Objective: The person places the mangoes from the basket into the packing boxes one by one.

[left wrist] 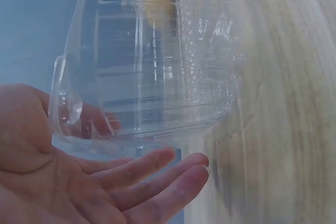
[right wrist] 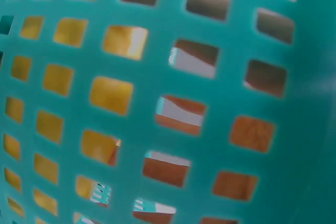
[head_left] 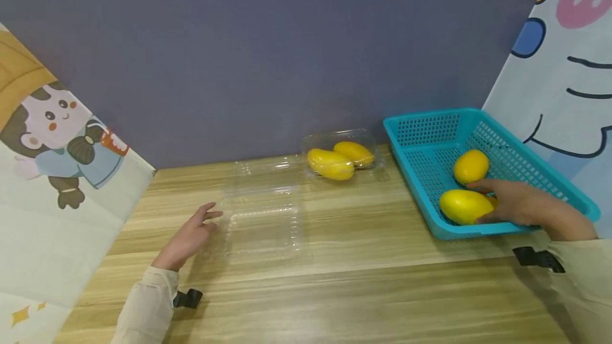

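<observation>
My right hand (head_left: 518, 203) reaches into the turquoise basket (head_left: 413, 185), thumb and fingers around the right end of a yellow mango (head_left: 464, 206) near the front wall. Just behind it in the basket lies a second mango (head_left: 470, 166). The basket's perforated wall (right wrist: 142, 82) fills the right wrist view, with yellow fruit and parts of the hand visible through its holes. At the left, my left hand (head_left: 193, 235) has its fingers extended beside an opened clear plastic clamshell box (head_left: 263, 227). In the left wrist view, that hand (left wrist: 105, 182) is close to the box's edge.
Behind the opened box and to its right, another clear box (head_left: 334, 139) holds two mangoes (head_left: 330, 164) against the grey back panel (head_left: 287, 57). Printed panels stand at left and right. The wood-grain table (head_left: 334, 301) extends across the front.
</observation>
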